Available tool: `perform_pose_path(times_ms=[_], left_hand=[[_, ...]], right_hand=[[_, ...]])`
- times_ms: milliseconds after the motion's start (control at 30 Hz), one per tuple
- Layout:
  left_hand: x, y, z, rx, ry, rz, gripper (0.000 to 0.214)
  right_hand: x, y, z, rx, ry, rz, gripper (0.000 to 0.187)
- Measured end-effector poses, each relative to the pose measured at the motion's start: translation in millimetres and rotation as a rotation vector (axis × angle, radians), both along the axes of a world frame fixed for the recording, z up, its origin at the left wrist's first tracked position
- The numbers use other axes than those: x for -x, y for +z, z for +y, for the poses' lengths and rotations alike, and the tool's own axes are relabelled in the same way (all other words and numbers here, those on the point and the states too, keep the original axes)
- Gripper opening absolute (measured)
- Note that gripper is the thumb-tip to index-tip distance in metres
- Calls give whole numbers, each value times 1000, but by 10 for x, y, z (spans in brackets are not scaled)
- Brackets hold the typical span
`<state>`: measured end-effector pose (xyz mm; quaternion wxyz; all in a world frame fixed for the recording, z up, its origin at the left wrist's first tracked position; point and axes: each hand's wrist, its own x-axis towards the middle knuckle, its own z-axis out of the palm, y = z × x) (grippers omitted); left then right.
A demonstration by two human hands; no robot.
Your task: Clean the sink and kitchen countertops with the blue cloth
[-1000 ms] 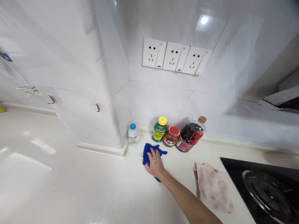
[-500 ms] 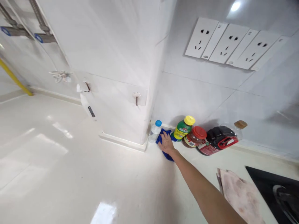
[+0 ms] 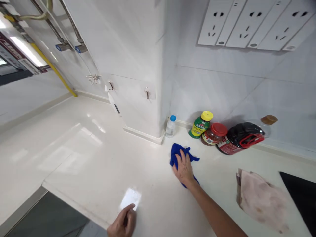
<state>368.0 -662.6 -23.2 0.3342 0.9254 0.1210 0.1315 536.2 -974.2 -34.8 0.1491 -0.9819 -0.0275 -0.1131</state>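
Observation:
My right hand [image 3: 184, 167] presses down on a crumpled blue cloth [image 3: 177, 149] on the pale countertop [image 3: 98, 171], its fingers bent over the fabric. Behind the cloth, in the wall corner, stands a small clear bottle [image 3: 170, 127] with a blue cap. To its right are a green bottle [image 3: 199, 127] with a yellow cap and a red-lidded jar [image 3: 211, 136]. At the bottom edge my left hand [image 3: 123, 220] is loosely curled over the counter near its front edge, with nothing visible in it.
A large dark jug [image 3: 238, 140] with a red handle stands by the jar, a cork-topped glass bottle [image 3: 268, 123] behind it. A folded pinkish cloth [image 3: 261, 197] lies near the black cooktop [image 3: 301, 194]. A wall corner [image 3: 158, 98] juts out; sockets [image 3: 242, 26] are above.
My right hand has drawn the blue cloth away from the bottles, toward me. My left hand has come into view at the bottom. The view has shifted, showing more of the left side.

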Motion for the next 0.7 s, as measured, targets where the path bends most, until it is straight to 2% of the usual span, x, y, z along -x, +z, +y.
perform_pose_path(times_ms=[133, 267, 367, 433, 600, 700], left_hand=[[-82, 140, -14, -44, -12, 121, 34], [-131, 178, 16, -99, 3, 186, 39], [-168, 168, 50, -145, 64, 230, 41], [-205, 173, 60, -159, 87, 273, 42], [-272, 255, 53, -156, 122, 358, 40], [-286, 270, 62, -181, 132, 372, 40]], right_hand=[[536, 140, 254, -110, 135, 154, 60], [1068, 246, 200, -195, 322, 289, 65], [1460, 304, -100, -244, 456, 342, 64], [1741, 315, -398, -267, 471, 349, 63], [2515, 173, -1217, -235, 305, 296, 70], [2889, 25, -1502, -157, 186, 179, 69]])
